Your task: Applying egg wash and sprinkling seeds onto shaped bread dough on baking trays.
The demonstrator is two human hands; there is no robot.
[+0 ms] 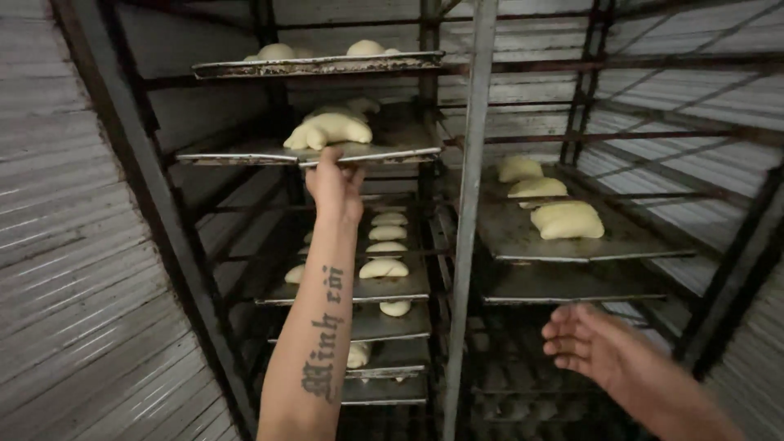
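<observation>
Fingers [353, 173] of my left hand [333, 189] are curled up over the front edge of a metal tray [245, 151], pinching its rim from below, and the tray sits level on a high rung of the left rack [155, 196]; I judge it almost fully seated, with only its front lip in my grip. Going from big to small: the two dark steel racks stand side by side against corrugated metal walls [73, 245], the right rack [588, 98] holding a tray [506, 237] with three pale dough pieces [567, 220]. On the left rack, the rung above mine carries a loaded tray [318, 65], and the rungs below carry several more with rows of shaped dough [384, 267], so I reckon most of this rack is filled. Lower slots in the right rack look dark and I cannot tell what they hold. On the tray I hold lies a curved piece of raw dough [328, 129] near the front edge. My right hand [584, 343] hangs low by the right rack, palm open, fingers loosely spread, holding nothing.
</observation>
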